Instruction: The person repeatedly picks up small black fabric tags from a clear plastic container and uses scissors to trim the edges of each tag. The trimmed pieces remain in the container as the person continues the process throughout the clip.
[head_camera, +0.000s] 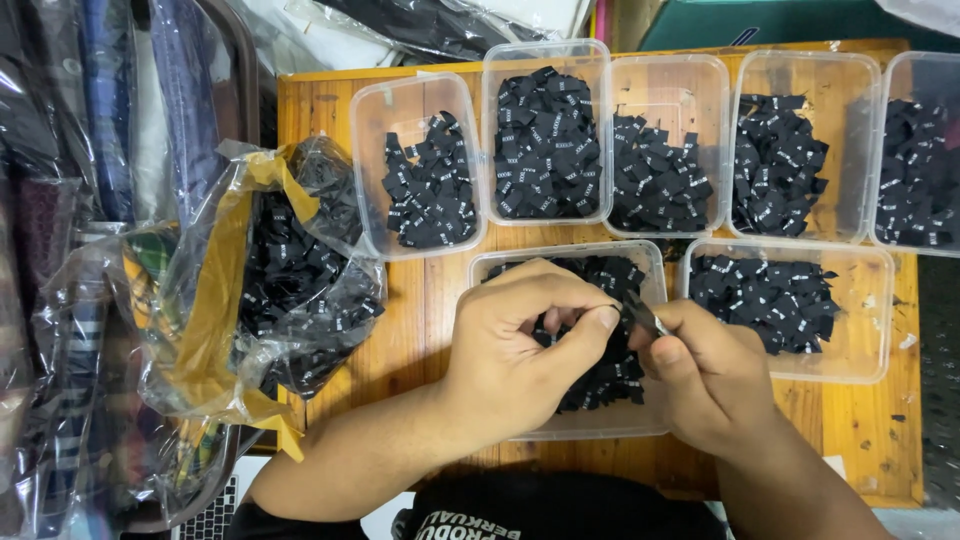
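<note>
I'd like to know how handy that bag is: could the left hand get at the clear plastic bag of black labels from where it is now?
Probably yes. The plastic bag lies open-topped just beside the left hand, with only bare wooden table between them.

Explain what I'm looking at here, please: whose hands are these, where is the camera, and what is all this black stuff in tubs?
The single picture comes from a camera worn on a person's head, looking down. The left hand and right hand meet over a clear plastic tub of small black fabric labels, pinching one black label between them. Six more clear plastic tubs of similar labels sit on the orange wooden table. At left lies a crumpled clear plastic bag holding more labels.
</note>
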